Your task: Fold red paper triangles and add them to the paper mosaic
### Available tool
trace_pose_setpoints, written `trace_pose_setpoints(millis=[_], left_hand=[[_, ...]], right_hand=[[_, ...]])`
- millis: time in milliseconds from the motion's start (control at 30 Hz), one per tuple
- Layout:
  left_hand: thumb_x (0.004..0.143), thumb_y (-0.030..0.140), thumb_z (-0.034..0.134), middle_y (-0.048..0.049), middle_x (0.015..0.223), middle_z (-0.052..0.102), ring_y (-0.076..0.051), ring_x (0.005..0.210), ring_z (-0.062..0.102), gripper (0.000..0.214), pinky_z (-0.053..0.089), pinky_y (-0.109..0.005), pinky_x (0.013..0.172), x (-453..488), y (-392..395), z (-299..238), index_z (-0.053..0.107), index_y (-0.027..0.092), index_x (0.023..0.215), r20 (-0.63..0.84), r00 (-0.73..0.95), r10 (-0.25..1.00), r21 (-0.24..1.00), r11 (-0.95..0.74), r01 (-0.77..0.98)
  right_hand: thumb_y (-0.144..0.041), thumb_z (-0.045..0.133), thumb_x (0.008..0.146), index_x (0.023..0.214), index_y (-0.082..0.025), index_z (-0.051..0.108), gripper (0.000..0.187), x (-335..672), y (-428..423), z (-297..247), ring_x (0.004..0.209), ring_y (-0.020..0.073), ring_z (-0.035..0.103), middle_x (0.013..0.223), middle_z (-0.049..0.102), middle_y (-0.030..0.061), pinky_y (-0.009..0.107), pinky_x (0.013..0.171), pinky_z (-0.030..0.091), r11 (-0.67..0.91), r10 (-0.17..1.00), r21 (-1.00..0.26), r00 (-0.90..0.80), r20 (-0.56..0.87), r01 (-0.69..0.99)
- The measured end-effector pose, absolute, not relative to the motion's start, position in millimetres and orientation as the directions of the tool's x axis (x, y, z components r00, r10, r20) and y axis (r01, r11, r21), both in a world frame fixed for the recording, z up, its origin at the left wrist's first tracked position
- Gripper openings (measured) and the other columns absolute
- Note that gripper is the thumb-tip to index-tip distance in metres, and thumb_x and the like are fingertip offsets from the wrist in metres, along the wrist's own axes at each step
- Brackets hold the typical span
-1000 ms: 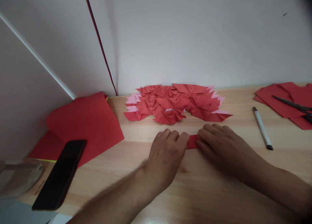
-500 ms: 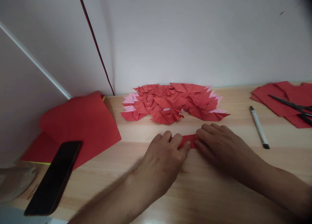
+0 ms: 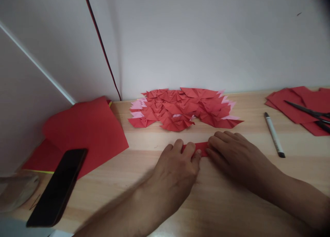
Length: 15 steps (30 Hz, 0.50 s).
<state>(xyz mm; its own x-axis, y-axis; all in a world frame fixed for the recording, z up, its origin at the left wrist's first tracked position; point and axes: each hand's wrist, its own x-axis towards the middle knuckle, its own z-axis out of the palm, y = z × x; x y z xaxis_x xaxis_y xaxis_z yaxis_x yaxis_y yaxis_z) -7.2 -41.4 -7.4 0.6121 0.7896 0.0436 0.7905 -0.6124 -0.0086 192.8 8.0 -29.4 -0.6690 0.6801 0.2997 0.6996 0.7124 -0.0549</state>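
Observation:
A narrow folded strip of red paper (image 3: 201, 149) lies flat on the wooden table between my hands. My left hand (image 3: 179, 170) has its bent fingers and thumb pressed on the strip's left part. Over the right end rests my right hand (image 3: 232, 154), its fingers curled together and covering that end. Both ends of the strip are partly hidden under the fingers. Just beyond my hands sits a cluster of folded red and pink paper pieces (image 3: 180, 108), with pointed tips, against the wall.
At left, a black phone (image 3: 58, 189) lies partly on large red paper sheets (image 3: 87, 134). A clear container (image 3: 18, 192) stands at the left edge. To the right are a marker (image 3: 274, 134), red paper pieces (image 3: 296, 106) and black scissors (image 3: 309, 110) on top of them.
The fingers of my left hand have shifted slightly along the paper strip, uncovering a bit of red between them. My right hand stays almost where it was.

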Motion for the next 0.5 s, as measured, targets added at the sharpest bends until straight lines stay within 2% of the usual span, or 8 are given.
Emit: trace_pose_setpoints(millis=[67,133,200,267,367,500], left_hand=[[0.093,0.020,0.051,-0.0122,0.130,0.054,-0.026,0.099,0.051,0.029,0.049,-0.040,0.074,-8,-42,-6,0.060,0.014,0.120,0.049,0.628,0.776,-0.024,-0.628,0.778],[0.093,0.022,0.052,-0.0123,0.140,0.049,-0.028,0.104,0.051,0.029,0.049,-0.041,0.079,-9,-42,-4,0.060,0.014,0.120,0.041,0.656,0.753,-0.031,-0.656,0.754],[0.093,0.020,0.051,-0.0121,0.140,0.051,-0.029,0.109,0.051,0.029,0.048,-0.043,0.087,-11,-43,-3,0.061,0.014,0.119,0.024,0.673,0.739,-0.020,-0.673,0.740],[0.092,0.017,0.051,-0.0114,0.139,0.054,-0.031,0.118,0.050,0.030,0.045,-0.047,0.098,-13,-45,-4,0.062,0.014,0.120,0.028,0.667,0.745,-0.008,-0.667,0.745],[0.091,0.014,0.050,-0.0113,0.145,0.051,-0.034,0.130,0.045,0.038,0.037,-0.051,0.109,-15,-49,-7,0.058,0.013,0.128,0.043,0.646,0.762,-0.005,-0.646,0.763],[0.089,0.013,0.048,-0.0123,0.151,0.045,-0.038,0.139,0.036,0.049,0.033,-0.054,0.113,-14,-51,-8,0.050,0.011,0.138,0.004,0.638,0.770,0.002,-0.638,0.770]], right_hand=[[-0.019,0.040,0.096,0.075,-0.019,0.055,0.026,193,4,-26,0.066,0.0233,0.056,0.073,0.059,0.0061,0.037,0.062,0.043,0.720,0.672,-0.057,-0.674,0.307,0.691],[-0.017,0.037,0.097,0.085,-0.018,0.061,0.027,193,-2,-21,0.074,0.0252,0.060,0.084,0.065,0.0090,0.041,0.068,0.047,0.746,0.642,-0.058,-0.694,0.325,0.663],[-0.014,0.035,0.098,0.097,-0.017,0.065,0.031,192,-10,-17,0.086,0.0253,0.063,0.097,0.070,0.0105,0.042,0.077,0.050,0.780,0.602,-0.071,-0.713,0.360,0.622],[-0.012,0.033,0.098,0.103,-0.017,0.068,0.035,190,-18,-16,0.091,0.0237,0.066,0.101,0.073,0.0103,0.040,0.082,0.052,0.810,0.557,-0.061,-0.731,0.395,0.584],[-0.009,0.030,0.097,0.110,-0.013,0.068,0.040,187,-28,-18,0.091,0.0237,0.069,0.105,0.075,0.0126,0.040,0.078,0.056,0.827,0.504,0.034,-0.767,0.398,0.561],[-0.005,0.031,0.094,0.112,-0.008,0.068,0.041,186,-36,-22,0.088,0.0244,0.071,0.107,0.076,0.0149,0.039,0.073,0.058,0.794,0.500,0.130,-0.760,0.416,0.594]])
